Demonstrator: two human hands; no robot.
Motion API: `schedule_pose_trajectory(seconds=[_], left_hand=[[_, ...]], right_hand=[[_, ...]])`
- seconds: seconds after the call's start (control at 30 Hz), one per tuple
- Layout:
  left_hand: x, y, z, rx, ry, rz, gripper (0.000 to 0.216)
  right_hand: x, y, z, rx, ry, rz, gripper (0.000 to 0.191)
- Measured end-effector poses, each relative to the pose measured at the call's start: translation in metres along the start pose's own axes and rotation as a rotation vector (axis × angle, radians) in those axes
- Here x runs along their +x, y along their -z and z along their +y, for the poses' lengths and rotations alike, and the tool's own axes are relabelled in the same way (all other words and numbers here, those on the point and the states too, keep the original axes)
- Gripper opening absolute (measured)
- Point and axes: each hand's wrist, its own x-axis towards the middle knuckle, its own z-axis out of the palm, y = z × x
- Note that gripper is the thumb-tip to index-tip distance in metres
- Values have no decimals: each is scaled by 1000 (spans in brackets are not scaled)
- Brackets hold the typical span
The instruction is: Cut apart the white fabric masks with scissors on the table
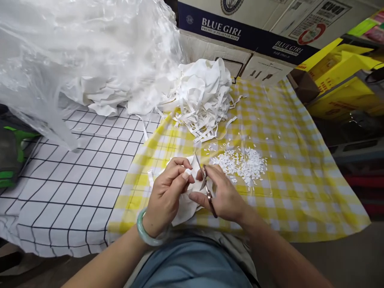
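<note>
My left hand (171, 190), with a green bangle at its wrist, pinches the end of a white fabric piece (184, 208) between thumb and fingers. The rest of that cloth hangs below and behind both hands onto the table. In my right hand (225, 194) is a pair of small scissors (208, 194), its blades pointing up and away beside the left fingertips. Whether the blades touch the cloth I cannot tell. Just right of the scissors lies a pile of tiny white snippets (250, 164). Farther back sits a heap of white fabric pieces with straps (205, 96).
A big clear plastic bag (99, 44) of white cloth fills the back left. Beer cartons (246, 32) stand behind the table. A yellow checked cloth (300, 180) overlaps a white grid cloth (87, 176). Yellow boxes (345, 80) are at right, a green-and-black object (18, 156) at left.
</note>
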Motion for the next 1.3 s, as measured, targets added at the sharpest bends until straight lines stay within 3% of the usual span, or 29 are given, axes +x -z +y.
schedule_pose_trajectory(seconds=[0.07, 0.17, 0.4, 0.87, 1.13, 1.3], left_hand=[[1, -6, -4, 25, -9, -2, 28], [4, -16, -9, 35, -20, -37, 27], [9, -29, -13, 80, -17, -104, 28], [11, -35, -21, 86, -90, -164, 24], [15, -41, -21, 117, -69, -184, 25], [20, -56, -22, 82, 10, -253, 24]], right_hand=[[-4, 14, 7, -232, 37, 50, 42], [-8, 25, 15, -353, 53, 28, 47], [-10, 30, 23, -337, 49, 40, 47], [-11, 31, 32, -332, 49, 53, 48], [-16, 35, 42, -368, 39, 54, 51], [-33, 42, 53, -447, 0, 134, 51]])
